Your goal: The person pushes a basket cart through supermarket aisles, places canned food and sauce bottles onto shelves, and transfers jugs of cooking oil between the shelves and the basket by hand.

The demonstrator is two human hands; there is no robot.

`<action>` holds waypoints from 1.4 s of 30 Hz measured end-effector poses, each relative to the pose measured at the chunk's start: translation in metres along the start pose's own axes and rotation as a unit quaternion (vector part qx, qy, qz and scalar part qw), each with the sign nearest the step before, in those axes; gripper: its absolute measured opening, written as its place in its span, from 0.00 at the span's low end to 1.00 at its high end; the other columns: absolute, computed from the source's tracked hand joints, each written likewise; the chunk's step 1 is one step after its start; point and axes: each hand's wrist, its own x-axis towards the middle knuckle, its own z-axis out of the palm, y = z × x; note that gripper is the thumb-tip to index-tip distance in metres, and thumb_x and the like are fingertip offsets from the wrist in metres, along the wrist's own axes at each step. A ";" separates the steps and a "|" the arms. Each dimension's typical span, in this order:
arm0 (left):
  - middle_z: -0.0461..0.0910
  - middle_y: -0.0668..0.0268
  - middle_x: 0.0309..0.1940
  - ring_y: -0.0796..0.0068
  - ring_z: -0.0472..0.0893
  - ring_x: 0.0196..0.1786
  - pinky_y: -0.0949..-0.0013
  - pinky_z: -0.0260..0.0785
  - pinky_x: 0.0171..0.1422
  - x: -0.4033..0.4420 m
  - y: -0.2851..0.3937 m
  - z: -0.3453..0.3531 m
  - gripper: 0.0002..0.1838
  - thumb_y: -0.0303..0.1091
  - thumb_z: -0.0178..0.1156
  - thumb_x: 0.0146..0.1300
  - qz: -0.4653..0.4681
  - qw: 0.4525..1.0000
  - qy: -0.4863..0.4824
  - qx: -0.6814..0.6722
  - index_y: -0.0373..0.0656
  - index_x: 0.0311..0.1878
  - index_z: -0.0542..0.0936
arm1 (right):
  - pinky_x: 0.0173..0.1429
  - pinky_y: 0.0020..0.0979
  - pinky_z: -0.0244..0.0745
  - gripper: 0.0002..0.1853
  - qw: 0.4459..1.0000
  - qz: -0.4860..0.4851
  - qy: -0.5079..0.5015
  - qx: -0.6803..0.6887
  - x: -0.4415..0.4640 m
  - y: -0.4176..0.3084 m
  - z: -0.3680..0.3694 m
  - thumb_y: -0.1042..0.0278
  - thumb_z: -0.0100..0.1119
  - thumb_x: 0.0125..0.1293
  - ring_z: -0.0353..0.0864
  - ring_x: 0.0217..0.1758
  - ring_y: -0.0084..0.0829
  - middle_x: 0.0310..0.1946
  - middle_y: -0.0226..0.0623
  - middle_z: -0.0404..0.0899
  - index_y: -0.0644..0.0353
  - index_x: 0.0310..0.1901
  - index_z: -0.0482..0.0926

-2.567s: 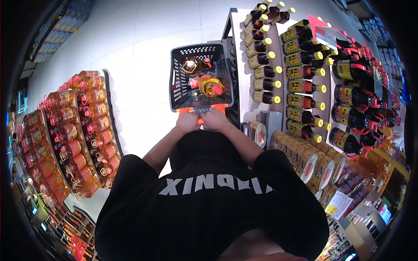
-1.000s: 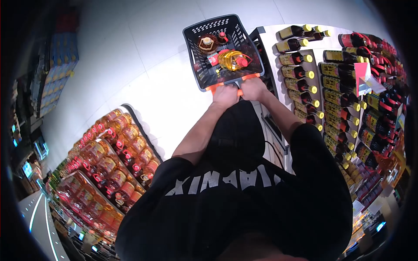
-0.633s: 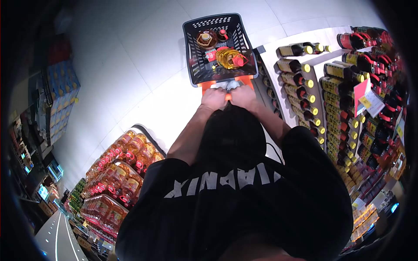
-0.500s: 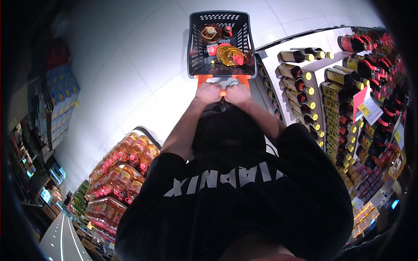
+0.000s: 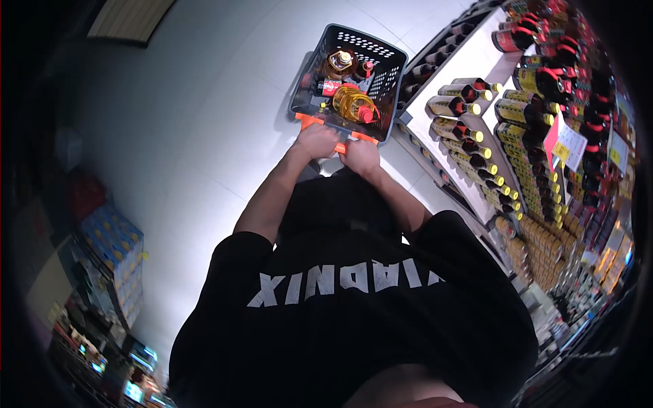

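Note:
Both of my hands are wrapped round the orange handle [image 5: 341, 147] of a black shopping basket [image 5: 298, 88], which stands ahead of me at floor level. My left hand [image 5: 317, 141] is closed on the handle's left part, and my right hand [image 5: 360, 157] is closed on its right part. Inside the basket lie a yellow oil bottle with a red cap [image 5: 350, 102], a big amber bottle with a pale cap [image 5: 340, 62], a dark bottle with a red cap [image 5: 368, 67] and a small red-labelled item [image 5: 330, 87]. My fingers' undersides are hidden.
On the right, close to the basket, a shelf [image 5: 423, 112] holds rows of dark yellow-capped bottles [image 5: 469, 160]. Price tags [image 5: 569, 146] stick out from it. Stacked blue-and-yellow cartons [image 5: 119, 248] stand at the left. Pale floor tiles [image 5: 204, 136] stretch between.
The basket has turned clockwise in view, its far end now angled toward the right-hand shelf. Stacked oil bottles at the lower left have gone out of view. Both hands keep their grip.

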 end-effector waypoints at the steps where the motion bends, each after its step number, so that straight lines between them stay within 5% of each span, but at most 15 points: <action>1: 0.85 0.59 0.36 0.59 0.86 0.40 0.56 0.77 0.45 0.005 -0.007 -0.009 0.11 0.40 0.65 0.54 0.022 1.000 -0.008 0.001 0.44 0.34 0.85 | 0.39 0.46 0.81 0.15 1.000 0.017 0.005 0.009 0.006 -0.001 -0.003 0.52 0.60 0.59 0.86 0.30 0.46 0.25 0.44 0.84 0.56 0.33 0.85; 5: 0.83 0.62 0.31 0.59 0.85 0.37 0.55 0.77 0.41 0.031 -0.036 -0.031 0.13 0.41 0.69 0.46 0.059 0.998 -0.010 0.022 0.44 0.32 0.84 | 0.38 0.48 0.81 0.16 0.998 0.038 0.028 0.030 0.033 0.005 -0.015 0.51 0.61 0.58 0.86 0.30 0.47 0.26 0.46 0.84 0.57 0.33 0.84; 12: 0.85 0.57 0.32 0.57 0.86 0.39 0.54 0.78 0.44 0.074 -0.062 -0.068 0.08 0.37 0.65 0.51 0.086 0.996 -0.034 -0.001 0.42 0.30 0.85 | 0.37 0.47 0.81 0.13 0.987 0.071 0.124 0.070 0.064 0.018 -0.037 0.56 0.64 0.53 0.85 0.26 0.47 0.20 0.46 0.82 0.57 0.26 0.83; 16: 0.85 0.58 0.32 0.56 0.86 0.39 0.54 0.79 0.44 0.105 -0.074 -0.084 0.10 0.39 0.66 0.51 0.085 0.995 -0.043 -0.004 0.43 0.31 0.85 | 0.36 0.47 0.81 0.12 0.988 0.075 0.111 0.076 0.081 0.034 -0.059 0.58 0.60 0.57 0.86 0.27 0.48 0.23 0.47 0.84 0.59 0.30 0.81; 22: 0.78 0.66 0.19 0.65 0.83 0.25 0.59 0.72 0.28 0.160 -0.099 -0.083 0.08 0.41 0.65 0.48 0.192 0.973 0.121 0.033 0.49 0.21 0.79 | 0.34 0.47 0.81 0.12 0.977 0.084 0.172 0.097 0.105 0.068 -0.088 0.58 0.61 0.56 0.85 0.25 0.48 0.21 0.47 0.83 0.59 0.27 0.80; 33: 0.78 0.67 0.20 0.64 0.82 0.25 0.59 0.73 0.31 0.278 -0.121 -0.125 0.12 0.45 0.67 0.47 0.192 0.970 0.140 0.051 0.49 0.21 0.78 | 0.36 0.46 0.82 0.13 0.969 0.159 0.166 0.089 0.165 0.147 -0.153 0.56 0.63 0.55 0.86 0.27 0.46 0.22 0.45 0.84 0.58 0.31 0.83; 42: 0.80 0.61 0.23 0.55 0.83 0.28 0.54 0.76 0.33 0.383 -0.137 -0.174 0.10 0.42 0.65 0.46 0.216 0.976 0.009 -0.034 0.45 0.25 0.82 | 0.36 0.45 0.83 0.16 0.960 0.212 0.158 0.091 0.208 0.214 -0.198 0.53 0.64 0.55 0.87 0.27 0.45 0.22 0.45 0.84 0.59 0.32 0.83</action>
